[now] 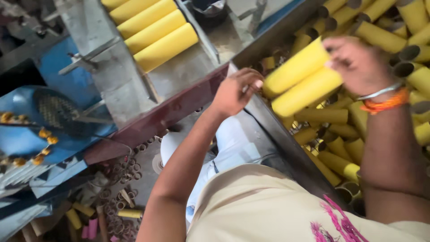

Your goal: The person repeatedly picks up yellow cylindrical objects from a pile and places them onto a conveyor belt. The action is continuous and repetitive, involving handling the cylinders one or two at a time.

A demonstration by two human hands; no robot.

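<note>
The right hand (358,62) is closed over the far ends of two yellow tubes (300,78), held side by side just above the bin (286,139) of loose tubes, while the left hand (235,92) rests fingers curled at the bin's near edge — touching the tubes' near ends, it seems, though blur hides the contact. To carry them well, keep the pair parallel and squeezed together — the tray (179,71) with four laid tubes sits left of the bin.

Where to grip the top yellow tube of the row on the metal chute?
Probably around its middle, coming from above. The nearest yellow tube lies on its side on the grey chute, its long flank against the next tube, so only its upper curve and lower flank are free. Both hands are busy: right hand holds two tubes, left hand at their ends.
</note>
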